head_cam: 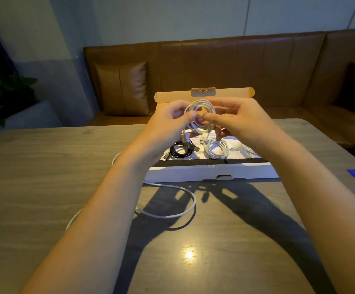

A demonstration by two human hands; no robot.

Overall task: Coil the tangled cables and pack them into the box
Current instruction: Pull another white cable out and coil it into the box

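- White cable (199, 115), wound into a small coil, is held in the air above the open box (211, 171), between both hands.
- Left hand (170, 126) pinches the coil's left side; right hand (238, 122) pinches its right side, seemingly tucking the end.
- Coiling looks nearly finished; next, secure the tail and lower it beside the black coil (180, 148) and white coil (215, 148) already inside.
- A loose white cable (178, 215) on the table (45, 166) remains uncoiled.
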